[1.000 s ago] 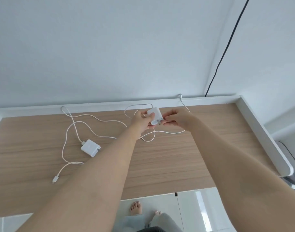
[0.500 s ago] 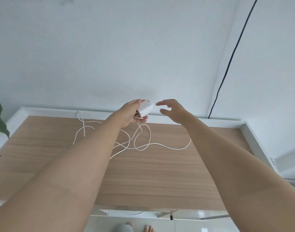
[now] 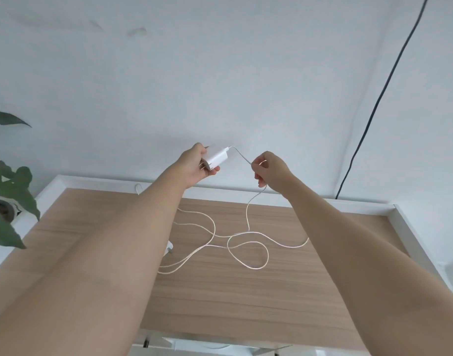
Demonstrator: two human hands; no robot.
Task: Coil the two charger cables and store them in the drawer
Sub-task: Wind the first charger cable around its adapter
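My left hand (image 3: 197, 165) grips a small white charger block (image 3: 216, 158) lifted above the back of the wooden desk (image 3: 246, 291). Its thin white cable (image 3: 248, 217) runs from the block to my right hand (image 3: 270, 172), which pinches it a short way along. From there the cable hangs to the desk and lies in loose loops. A second white charger (image 3: 169, 247) peeks out from behind my left forearm, with its own cable (image 3: 194, 214) trailing over the desk. No drawer shows in this view.
A white raised rim (image 3: 412, 227) borders the desk at the back and right. A leafy green plant (image 3: 7, 191) stands off the left edge. A black cord (image 3: 374, 109) runs down the wall corner at the right.
Both hands have risen and moved apart. My right hand, open near the block before, now pinches the cable and draws it to the right. The view has tilted upward.
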